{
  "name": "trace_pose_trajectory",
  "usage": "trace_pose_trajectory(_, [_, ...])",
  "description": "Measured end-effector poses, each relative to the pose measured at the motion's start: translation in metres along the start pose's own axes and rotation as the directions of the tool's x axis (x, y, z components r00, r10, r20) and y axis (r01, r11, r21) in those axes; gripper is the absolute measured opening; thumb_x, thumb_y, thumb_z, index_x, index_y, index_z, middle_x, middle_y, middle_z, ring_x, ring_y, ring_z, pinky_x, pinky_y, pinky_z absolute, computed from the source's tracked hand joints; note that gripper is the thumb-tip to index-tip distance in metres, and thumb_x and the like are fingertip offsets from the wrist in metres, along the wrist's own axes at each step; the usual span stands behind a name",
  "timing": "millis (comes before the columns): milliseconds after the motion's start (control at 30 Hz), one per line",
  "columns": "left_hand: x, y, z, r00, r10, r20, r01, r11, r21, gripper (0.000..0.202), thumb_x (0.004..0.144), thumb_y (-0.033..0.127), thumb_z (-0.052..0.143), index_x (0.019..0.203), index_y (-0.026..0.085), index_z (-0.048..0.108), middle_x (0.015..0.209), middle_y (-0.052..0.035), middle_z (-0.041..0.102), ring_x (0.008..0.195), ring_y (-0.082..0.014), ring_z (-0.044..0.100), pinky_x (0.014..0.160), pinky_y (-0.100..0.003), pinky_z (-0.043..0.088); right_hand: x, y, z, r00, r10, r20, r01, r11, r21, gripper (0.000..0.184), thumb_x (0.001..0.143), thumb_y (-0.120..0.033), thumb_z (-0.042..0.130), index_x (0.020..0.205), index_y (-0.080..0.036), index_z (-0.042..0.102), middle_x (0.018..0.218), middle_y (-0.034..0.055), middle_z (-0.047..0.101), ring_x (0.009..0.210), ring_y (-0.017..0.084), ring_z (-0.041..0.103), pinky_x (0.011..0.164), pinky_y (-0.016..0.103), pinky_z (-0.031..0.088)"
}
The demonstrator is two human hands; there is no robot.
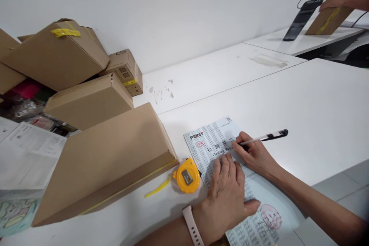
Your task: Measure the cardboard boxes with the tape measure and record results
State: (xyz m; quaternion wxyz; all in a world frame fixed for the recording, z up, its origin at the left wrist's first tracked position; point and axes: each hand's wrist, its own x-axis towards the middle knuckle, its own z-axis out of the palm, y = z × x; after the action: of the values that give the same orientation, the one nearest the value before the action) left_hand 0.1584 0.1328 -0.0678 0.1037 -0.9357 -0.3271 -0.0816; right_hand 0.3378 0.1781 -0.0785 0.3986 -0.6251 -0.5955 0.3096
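Note:
A light blue printed report booklet [253, 200] lies slanted on the white table, with "PONY" and "Testing Report" on its cover and a round red stamp near the bottom. My left hand [226, 194] rests flat on the cover, fingers stretched out and thumb apart. A pen [266, 137] with a white barrel and black parts is pinched in my right hand [255, 155], which lies on the booklet's right side. The pen's tip is hidden by my fingers. Just left of the booklet sits a yellow tape measure [187, 176] with a yellow strap.
A large cardboard box [115, 161] lies left of the tape measure. More cardboard boxes [72, 54] are stacked behind it, beside printed papers [31, 153]. At the far right, another person's hand [336, 2] touches a small box [328, 21] near a dark water bottle [301, 19].

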Motion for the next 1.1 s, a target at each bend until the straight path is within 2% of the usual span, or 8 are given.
trace_pose_trajectory(367, [-0.0009, 0.0005, 0.0012, 1.000, 0.005, -0.004, -0.005, 1.000, -0.008, 0.084, 0.095, 0.071, 0.041, 0.140, 0.001, 0.049, 0.146, -0.0252, 0.055, 0.140, -0.0350, 0.046, 0.116, -0.046, 0.031, 0.0012, -0.0012, 0.0012, 1.000, -0.023, -0.018, 0.022, 0.999, -0.044, 0.027, 0.092, -0.038, 0.055, 0.072, -0.024, 0.045, 0.057, -0.0061, 0.038, 0.051, 0.011, 0.032, 0.048, 0.028, 0.028])
trace_pose_trajectory(1100, [-0.0003, 0.0000, -0.0020, 1.000, 0.004, 0.002, -0.004, 1.000, -0.004, 0.085, 0.093, 0.072, 0.043, 0.139, 0.002, 0.052, 0.145, -0.0249, 0.057, 0.138, -0.0344, 0.048, 0.116, -0.045, 0.033, 0.0002, -0.0080, -0.0015, 1.000, 0.009, -0.029, -0.010, 0.999, -0.037, 0.028, 0.091, -0.038, 0.057, 0.069, -0.024, 0.045, 0.056, -0.0063, 0.036, 0.050, 0.011, 0.031, 0.046, 0.027, 0.028])
